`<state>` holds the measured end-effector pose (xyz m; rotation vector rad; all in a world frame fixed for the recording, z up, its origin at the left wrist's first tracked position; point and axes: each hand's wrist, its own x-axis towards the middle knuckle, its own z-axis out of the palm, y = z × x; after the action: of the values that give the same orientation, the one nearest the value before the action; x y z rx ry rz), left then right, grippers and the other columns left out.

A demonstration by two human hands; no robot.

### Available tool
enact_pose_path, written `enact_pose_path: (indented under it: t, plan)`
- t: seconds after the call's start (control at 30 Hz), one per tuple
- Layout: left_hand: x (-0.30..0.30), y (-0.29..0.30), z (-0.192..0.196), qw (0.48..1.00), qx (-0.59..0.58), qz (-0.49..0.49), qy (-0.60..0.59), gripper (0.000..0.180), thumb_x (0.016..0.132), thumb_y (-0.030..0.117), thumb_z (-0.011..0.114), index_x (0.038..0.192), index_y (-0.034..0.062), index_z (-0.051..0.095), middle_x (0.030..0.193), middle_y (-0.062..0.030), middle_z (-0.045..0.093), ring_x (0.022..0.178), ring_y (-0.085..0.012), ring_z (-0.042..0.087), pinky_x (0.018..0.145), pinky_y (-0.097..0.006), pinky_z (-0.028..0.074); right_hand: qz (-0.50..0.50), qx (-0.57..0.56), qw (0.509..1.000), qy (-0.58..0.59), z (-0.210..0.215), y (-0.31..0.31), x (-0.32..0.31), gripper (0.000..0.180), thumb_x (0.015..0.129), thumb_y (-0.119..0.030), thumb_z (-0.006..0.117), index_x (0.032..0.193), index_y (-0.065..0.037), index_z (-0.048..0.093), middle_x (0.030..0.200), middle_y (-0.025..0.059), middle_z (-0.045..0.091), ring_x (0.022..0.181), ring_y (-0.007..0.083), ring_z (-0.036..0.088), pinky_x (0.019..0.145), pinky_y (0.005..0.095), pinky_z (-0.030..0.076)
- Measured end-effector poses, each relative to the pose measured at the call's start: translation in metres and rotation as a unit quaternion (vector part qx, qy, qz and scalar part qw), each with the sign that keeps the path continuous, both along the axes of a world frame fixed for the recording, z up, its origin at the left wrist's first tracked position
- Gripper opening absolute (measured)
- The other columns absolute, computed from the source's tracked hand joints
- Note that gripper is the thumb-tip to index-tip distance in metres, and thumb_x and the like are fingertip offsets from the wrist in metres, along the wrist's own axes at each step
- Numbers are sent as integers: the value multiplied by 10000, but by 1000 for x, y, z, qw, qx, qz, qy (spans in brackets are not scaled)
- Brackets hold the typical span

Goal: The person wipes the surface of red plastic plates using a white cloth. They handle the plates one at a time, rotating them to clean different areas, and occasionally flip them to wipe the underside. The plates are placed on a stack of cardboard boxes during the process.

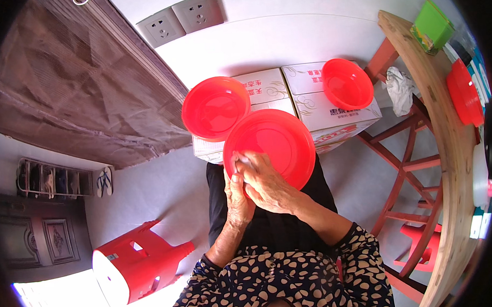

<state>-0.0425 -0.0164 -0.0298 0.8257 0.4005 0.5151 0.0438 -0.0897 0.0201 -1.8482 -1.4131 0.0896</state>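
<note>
4 round red plastic basins are in view, smooth-walled and glossy. The held basin [289, 146] is over the person's dark-trousered lap, its mouth facing up; inside are the right hand [269, 181] and a small pale scrap [245, 159], mostly covered by the fingers. The right fingers are bent and pressed around that scrap against the basin's left inner wall. The left hand [239, 202] clasps the near-left rim, thumb uppermost, its other fingers largely hidden. 2 more basins, the left basin [216, 106] and the right basin [348, 84], sit on 2 flat-topped white cardboard cartons [310, 108] standing side by side; the left basin's floor shows a sheen, though I cannot tell whether it is liquid. The 4th basin [465, 95] is on the wooden table [441, 112], whose grain shows plainly, near a boxy green container [434, 27]. Beside the table hangs 1 crumpled white cloth [400, 91]. 2 red plastic stools, the left stool [146, 262] and the right stool [426, 248], stand on the smooth grey floor [188, 205].
</note>
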Motion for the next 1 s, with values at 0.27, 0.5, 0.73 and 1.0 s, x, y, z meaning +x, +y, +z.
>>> enact_pose_path:
  t: [0.27, 0.5, 0.73, 1.0]
  plan:
    - [0, 14, 2, 999, -33, -1, -32, 530, 948, 353, 522, 1376, 80, 368, 1290, -84, 495, 1185, -199, 476, 1001, -353, 392, 81, -107, 979, -155, 19, -41, 5, 451, 745, -257, 697, 1100, -13, 565, 982, 88, 534, 879, 228, 522, 763, 346, 457]
    - [-7, 16, 15, 999, -4, -35, -26, 567, 938, 308, 540, 1401, 46, 344, 1355, -104, 455, 1242, -215, 435, 1051, -376, 345, 176, -71, 968, -161, 16, -59, 25, 223, 824, -226, 628, 976, -62, 619, 780, 29, 546, 828, 186, 523, 715, 321, 460]
    - [-5, 5, 7, 999, -32, -42, 3, 652, 920, 418, 540, 1402, 34, 326, 1373, -132, 443, 1255, -253, 442, 1066, -414, 346, -59, 2, 987, -150, 18, -42, 34, 197, 820, -96, 620, 1014, -62, 618, 935, 111, 548, 879, 259, 537, 748, 341, 479]
    - [-6, 1, 18, 998, -45, -41, -32, 572, 935, 229, 559, 1423, 61, 314, 1396, -82, 418, 1287, -192, 390, 1079, -363, 315, -80, -154, 959, -225, 1, -26, 17, 456, 801, -180, 562, 1235, -47, 521, 1342, 151, 385, 1204, 328, 397, 881, 448, 381]
